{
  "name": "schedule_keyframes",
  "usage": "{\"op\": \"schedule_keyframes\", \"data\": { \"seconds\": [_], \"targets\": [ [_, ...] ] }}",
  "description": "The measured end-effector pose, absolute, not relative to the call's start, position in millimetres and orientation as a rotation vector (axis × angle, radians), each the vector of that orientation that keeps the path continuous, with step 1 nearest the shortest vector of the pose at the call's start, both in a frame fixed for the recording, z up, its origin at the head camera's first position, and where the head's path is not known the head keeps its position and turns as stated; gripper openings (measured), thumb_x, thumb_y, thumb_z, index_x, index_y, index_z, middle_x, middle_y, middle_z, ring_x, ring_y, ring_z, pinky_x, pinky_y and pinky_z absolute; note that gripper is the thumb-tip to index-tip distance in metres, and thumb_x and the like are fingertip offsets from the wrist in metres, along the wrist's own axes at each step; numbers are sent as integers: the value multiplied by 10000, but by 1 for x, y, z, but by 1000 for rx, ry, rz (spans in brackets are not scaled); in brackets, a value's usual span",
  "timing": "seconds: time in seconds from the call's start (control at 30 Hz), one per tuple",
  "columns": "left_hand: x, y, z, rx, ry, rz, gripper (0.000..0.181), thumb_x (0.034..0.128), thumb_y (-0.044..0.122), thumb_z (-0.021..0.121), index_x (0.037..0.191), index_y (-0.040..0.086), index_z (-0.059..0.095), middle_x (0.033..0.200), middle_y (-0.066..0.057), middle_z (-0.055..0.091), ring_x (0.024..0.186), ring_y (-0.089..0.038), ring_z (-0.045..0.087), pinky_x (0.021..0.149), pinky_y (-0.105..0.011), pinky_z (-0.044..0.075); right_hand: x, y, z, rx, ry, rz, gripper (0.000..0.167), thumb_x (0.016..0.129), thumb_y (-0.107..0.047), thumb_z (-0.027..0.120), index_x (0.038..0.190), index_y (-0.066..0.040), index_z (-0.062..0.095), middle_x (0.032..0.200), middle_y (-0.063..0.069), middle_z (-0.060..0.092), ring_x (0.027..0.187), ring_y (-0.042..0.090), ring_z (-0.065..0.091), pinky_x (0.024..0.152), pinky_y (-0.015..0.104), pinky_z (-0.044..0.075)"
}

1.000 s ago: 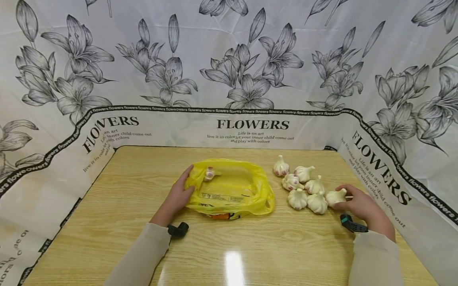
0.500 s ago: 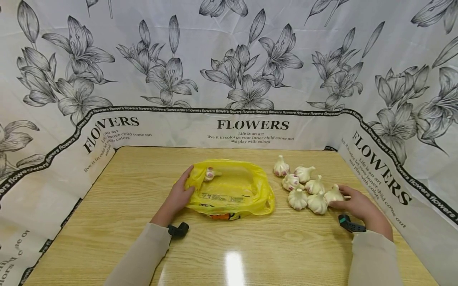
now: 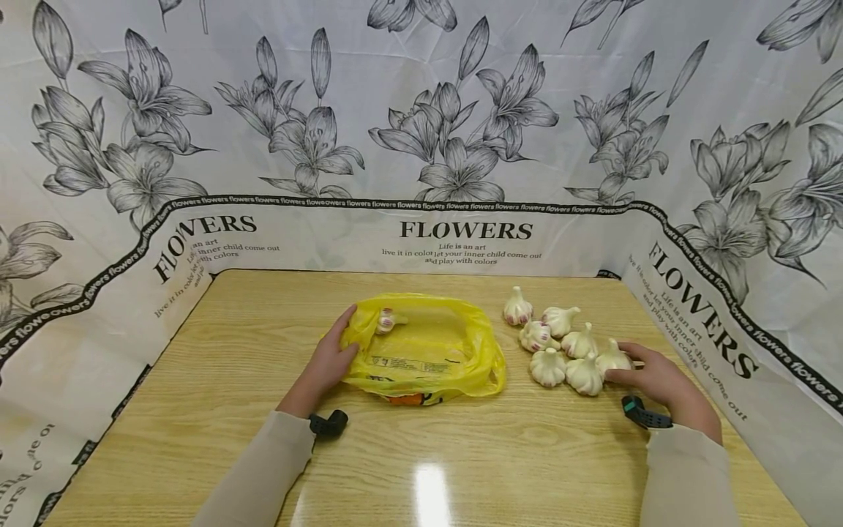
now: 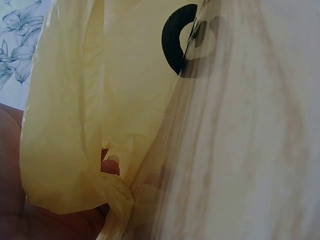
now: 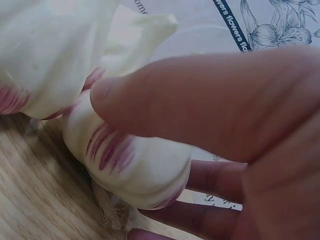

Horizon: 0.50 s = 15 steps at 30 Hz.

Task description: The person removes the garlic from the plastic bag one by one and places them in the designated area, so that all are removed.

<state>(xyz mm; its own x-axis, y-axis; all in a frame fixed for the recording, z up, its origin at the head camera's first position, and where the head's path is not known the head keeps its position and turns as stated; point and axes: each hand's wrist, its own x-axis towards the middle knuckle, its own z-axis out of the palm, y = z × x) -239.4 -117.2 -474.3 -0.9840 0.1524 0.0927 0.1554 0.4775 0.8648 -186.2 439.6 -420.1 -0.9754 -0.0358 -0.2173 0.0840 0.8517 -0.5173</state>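
My left hand (image 3: pixel 331 353) holds the left side of a yellow plastic bag (image 3: pixel 428 329), which lies with its mouth spread wide on the table. One garlic bulb (image 3: pixel 387 320) is inside the bag near that hand. In the left wrist view the bag's film (image 4: pixel 70 125) hides most of the fingers. At the right, my right hand (image 3: pixel 658 372) grips a garlic bulb (image 3: pixel 612 359) at the edge of a cluster. The right wrist view shows the thumb across this purple-streaked bulb (image 5: pixel 130 155) and the fingers beneath it. Another bulb (image 5: pixel 45 55) touches it.
Several more garlic bulbs (image 3: pixel 560 340) lie close together between the bag and my right hand. The wooden table (image 3: pixel 514 454) is bordered by a white flower-printed cloth (image 3: pixel 329 238) at the back and both sides.
My right hand has shifted slightly left with its garlic bulb, which now sits against the cluster. The left hand and the bag have stayed put.
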Motion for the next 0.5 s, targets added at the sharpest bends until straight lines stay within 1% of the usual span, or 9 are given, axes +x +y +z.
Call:
{"op": "schedule_keyframes", "data": {
  "seconds": [0.17, 0.33, 0.5],
  "targets": [
    [-239, -117, -474, -276, -2699, -1582, 722, 968, 108, 475, 1545, 388, 144, 1607, -78, 232, 1453, -308, 280, 1143, -522, 300, -184, 438, -417, 45, 2817, -801, 924, 893, -517, 618, 1508, 48, 220, 1441, 416, 285, 1239, 602, 350, 899, 637, 425],
    [-240, -117, -475, -288, -2695, -1574, 719, 967, 99, 473, 1555, 349, 145, 1605, -90, 234, 1449, -317, 286, 1140, -529, 301, -182, 436, -413, 33, 2831, -784, 879, 919, -507, 585, 1508, 41, 230, 1454, 398, 285, 1246, 591, 367, 873, 607, 457],
    [-239, -117, -474, -292, -2688, -1576, 709, 969, 105, 476, 1553, 350, 157, 1599, -91, 250, 1445, -313, 296, 1141, -523, 304, -182, 434, -409, 28, 2843, -771, 860, 930, -527, 555, 1510, 24, 240, 1455, 388, 288, 1254, 588, 371, 852, 590, 477]
  ]
}}
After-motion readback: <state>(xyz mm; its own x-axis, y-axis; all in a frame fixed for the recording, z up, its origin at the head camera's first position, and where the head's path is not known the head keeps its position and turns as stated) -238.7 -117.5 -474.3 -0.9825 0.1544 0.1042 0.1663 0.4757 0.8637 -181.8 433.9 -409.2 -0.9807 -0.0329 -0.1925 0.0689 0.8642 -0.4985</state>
